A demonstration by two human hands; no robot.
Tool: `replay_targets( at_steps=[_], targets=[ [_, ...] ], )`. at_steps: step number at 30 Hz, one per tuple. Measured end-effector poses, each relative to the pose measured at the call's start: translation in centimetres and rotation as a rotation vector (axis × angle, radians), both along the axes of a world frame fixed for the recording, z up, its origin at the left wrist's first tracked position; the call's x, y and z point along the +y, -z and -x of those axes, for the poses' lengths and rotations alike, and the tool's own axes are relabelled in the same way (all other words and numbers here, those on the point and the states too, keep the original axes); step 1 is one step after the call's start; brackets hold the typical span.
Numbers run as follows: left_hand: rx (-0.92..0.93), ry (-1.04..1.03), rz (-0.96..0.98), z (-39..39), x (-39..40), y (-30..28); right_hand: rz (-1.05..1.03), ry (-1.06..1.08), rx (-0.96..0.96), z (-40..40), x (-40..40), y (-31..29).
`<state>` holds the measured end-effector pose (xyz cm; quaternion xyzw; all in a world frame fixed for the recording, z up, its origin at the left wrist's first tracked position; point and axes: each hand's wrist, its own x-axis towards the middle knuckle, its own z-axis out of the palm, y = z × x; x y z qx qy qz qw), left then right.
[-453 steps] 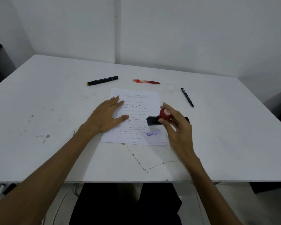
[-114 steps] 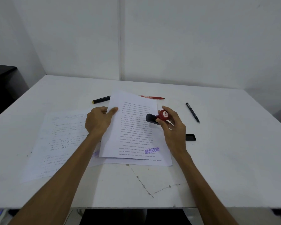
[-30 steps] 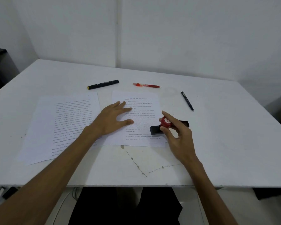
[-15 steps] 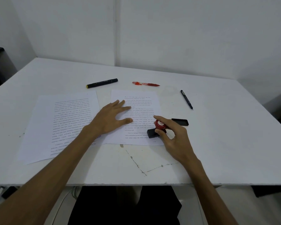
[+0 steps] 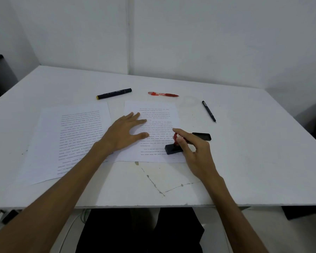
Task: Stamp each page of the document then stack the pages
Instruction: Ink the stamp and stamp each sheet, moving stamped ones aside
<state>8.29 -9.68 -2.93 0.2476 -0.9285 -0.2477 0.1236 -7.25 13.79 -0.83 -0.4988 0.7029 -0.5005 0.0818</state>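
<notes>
1. pressing the stamp [image 5: 174, 149] onto the page [image 5: 159, 125] is the step in hand: its black base sits on the sheet's 5 o'clock corner, and no ink mark shows beside it yet.
2. the right hand [image 5: 195, 150] is clamped on the stamp's red knob, thumb and forefinger pinching it while the other fingers curl behind.
3. the left hand [image 5: 124, 134] lies flat and spread on the page's 9 o'clock side, gripping nothing, just pinning the sheet against sliding.
4. the 2 hands are apart, with printed text between them.
5. the ink pad [image 5: 202, 136] lies on the table [image 5: 244, 161] at 3 o'clock of the page, just behind the right hand's fingers.
6. a done page [image 5: 71, 139] lies at 9 o'clock, its near corner tucked under the left forearm, so any stamp on it is mostly hidden.
7. a marker [image 5: 114, 93], a red pen [image 5: 162, 94] and a black pen [image 5: 208, 111] lie from 11 to 2 o'clock, well clear of the work.
8. next move, as i judge it: lift the stamp straight up so the print does not smear, then slide this page across onto the done page.
9. whether more sheets lie under the page i cannot tell.
</notes>
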Motion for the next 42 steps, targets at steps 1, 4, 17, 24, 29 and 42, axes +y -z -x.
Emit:
replay_targets(
  at_steps=[1,4,17,24,29,42],
  targets=[
    [0.002,0.0,-0.002,0.02,0.03,0.04,0.004,0.003,-0.006,-0.07,0.01,-0.05],
    [0.005,-0.001,0.003,0.02,0.05,0.01,0.011,0.008,-0.012,-0.18,0.01,-0.17],
    [0.011,-0.01,-0.001,-0.14,0.27,-0.15,0.033,0.021,0.07,-0.24,0.17,-0.04],
    [-0.004,0.001,0.03,-0.15,0.14,-0.03,0.036,0.021,0.072,-0.37,0.11,0.01],
    [-0.019,0.012,0.055,-0.12,0.24,-0.06,0.021,0.03,0.079,-0.35,0.2,0.1],
    [-0.022,0.02,0.054,-0.22,-0.03,0.23,-0.007,0.028,0.063,-0.4,0.35,-0.09]
  ],
)
